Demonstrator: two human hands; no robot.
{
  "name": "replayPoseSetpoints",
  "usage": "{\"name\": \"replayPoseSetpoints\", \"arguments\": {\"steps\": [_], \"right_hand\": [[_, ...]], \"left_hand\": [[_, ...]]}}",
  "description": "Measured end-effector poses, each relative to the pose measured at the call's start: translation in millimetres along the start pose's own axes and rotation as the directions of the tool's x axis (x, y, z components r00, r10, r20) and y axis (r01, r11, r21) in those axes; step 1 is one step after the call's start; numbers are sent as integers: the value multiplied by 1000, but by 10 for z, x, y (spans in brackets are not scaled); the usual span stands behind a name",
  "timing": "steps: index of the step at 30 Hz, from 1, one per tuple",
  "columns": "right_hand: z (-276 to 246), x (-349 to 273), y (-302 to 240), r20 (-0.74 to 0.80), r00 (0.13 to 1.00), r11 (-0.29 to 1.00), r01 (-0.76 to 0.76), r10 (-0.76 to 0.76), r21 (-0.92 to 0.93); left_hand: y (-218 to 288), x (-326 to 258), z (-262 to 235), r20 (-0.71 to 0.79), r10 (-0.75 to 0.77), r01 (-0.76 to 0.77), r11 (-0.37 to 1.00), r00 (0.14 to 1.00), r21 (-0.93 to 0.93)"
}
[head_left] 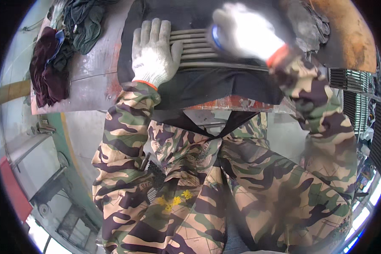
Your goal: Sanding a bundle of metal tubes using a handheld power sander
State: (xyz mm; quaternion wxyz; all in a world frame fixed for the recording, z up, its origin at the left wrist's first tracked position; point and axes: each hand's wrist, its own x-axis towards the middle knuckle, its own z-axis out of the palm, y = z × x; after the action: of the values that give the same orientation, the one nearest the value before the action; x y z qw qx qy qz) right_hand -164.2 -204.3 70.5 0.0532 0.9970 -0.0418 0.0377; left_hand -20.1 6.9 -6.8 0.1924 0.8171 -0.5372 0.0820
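Work looks midway: left hand (153, 53) lies flat, open, pinning grey metal rods (199, 46) on the black cloth (207, 86), while the blurred right hand (245, 31) at one o'clock grips something blue, unidentifiable.

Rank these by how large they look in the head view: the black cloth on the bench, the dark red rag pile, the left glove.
1. black cloth
2. dark red rag pile
3. left glove; it looks only somewhat smaller than the rags, and fisheye bending makes this unsure.

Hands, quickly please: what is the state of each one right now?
Left hand: open, pressed flat on the grey metal rods.
Right hand: blurred, above the rods; open or closed cannot be told.
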Motion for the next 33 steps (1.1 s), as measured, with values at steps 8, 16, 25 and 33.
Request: {"name": "replayPoseSetpoints", "arguments": {"steps": [8,16,25,33], "right_hand": [[-165,23,-389,-37,999,997,19,-17,70],[-155,102,-440,14,997,979,78,-82,187],[-228,524,-401,57,981,959,-192,184,208],[91,177,-101,-120,931,923,-315,346,219]], "left_hand": [[-78,-134,-222,-70,3,5,994,998,114],[-140,-120,-136,-27,-24,27,992,999,121],[-93,-397,-235,-7,31,-30,994,999,107],[-101,-514,-369,29,25,-27,998,999,60]]}}
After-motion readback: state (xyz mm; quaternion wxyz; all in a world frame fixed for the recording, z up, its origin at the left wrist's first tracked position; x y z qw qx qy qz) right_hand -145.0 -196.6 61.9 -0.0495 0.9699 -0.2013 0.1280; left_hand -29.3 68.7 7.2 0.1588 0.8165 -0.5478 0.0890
